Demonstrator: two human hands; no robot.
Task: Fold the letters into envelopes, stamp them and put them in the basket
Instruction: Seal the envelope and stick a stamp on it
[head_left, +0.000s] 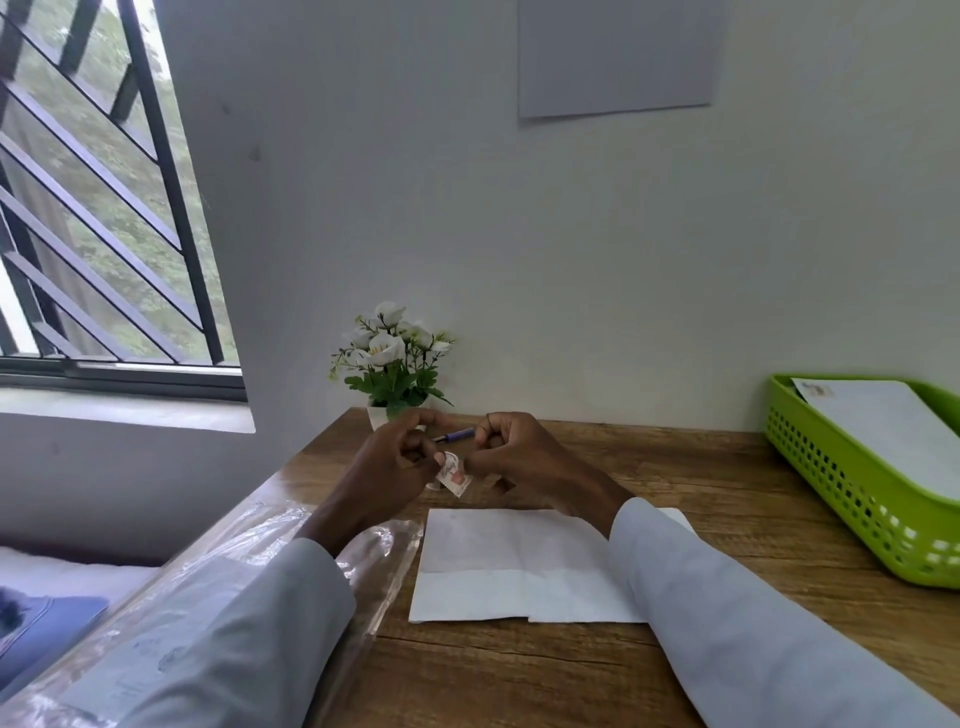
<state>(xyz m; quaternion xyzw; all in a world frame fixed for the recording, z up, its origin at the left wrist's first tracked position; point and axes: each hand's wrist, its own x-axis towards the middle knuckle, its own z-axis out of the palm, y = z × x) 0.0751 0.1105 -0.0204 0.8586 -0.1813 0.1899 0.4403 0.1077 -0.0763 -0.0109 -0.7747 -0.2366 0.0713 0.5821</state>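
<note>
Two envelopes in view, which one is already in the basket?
The envelope at far right, lying inside the green basket with a mark at its top-left corner. The other envelope lies flat on the wooden table, below both hands, with no stamp visible.

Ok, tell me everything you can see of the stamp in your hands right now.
The stamp is a small paper rectangle with a perforated white border and a reddish picture, too small to make out. It is held in the air, tilted, above the wooden table just beyond the white envelope. The left hand pinches its upper edge and the right hand touches its side. A whitish piece, perhaps backing, curls above it. It is not yet stuck on.
</note>
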